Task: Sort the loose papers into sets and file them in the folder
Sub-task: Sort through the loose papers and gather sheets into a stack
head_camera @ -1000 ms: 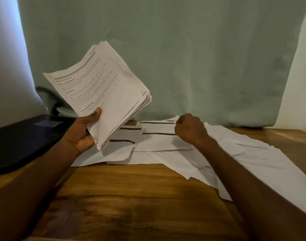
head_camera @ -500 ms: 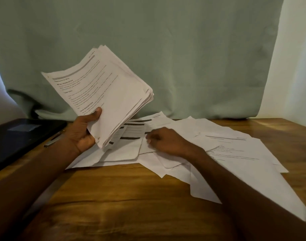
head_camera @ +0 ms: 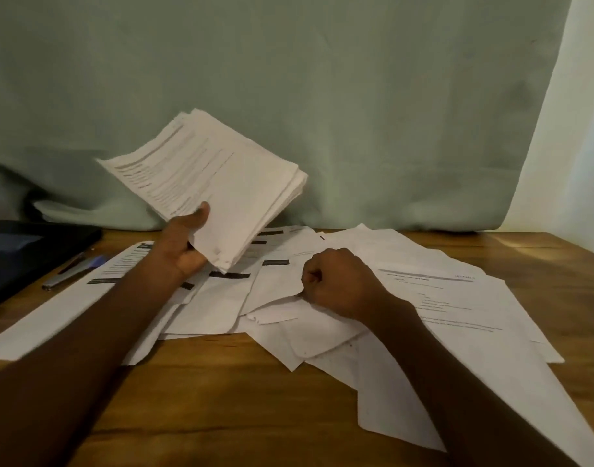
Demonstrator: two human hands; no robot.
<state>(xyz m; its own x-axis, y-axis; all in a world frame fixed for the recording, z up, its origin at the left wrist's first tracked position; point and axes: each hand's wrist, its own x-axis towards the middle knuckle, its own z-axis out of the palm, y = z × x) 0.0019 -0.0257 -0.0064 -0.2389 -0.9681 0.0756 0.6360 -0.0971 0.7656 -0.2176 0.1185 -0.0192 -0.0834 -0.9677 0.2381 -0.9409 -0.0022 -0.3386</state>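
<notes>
My left hand (head_camera: pixel 184 247) grips a thick stack of printed white sheets (head_camera: pixel 218 183) by its lower corner, thumb on top, and holds it tilted above the table. Loose papers (head_camera: pixel 450 298) lie spread and overlapping across the wooden table (head_camera: pixel 221 399); several carry black header bars. My right hand (head_camera: pixel 336 281) is curled over the middle of the spread and pinches the edge of one loose sheet (head_camera: pixel 275 298), which is lifted slightly. A black folder (head_camera: pixel 22 251) lies at the left edge.
A silver pen (head_camera: pixel 70 269) lies between the folder and the papers. A grey-green curtain (head_camera: pixel 289 96) hangs behind the table, with a pale wall at the right. Bare wood shows along the table's front.
My right hand has pulled back toward me and curled onto a sheet's edge. The held stack has moved right and tilted flatter. The view has shifted, showing more of the pen and left papers.
</notes>
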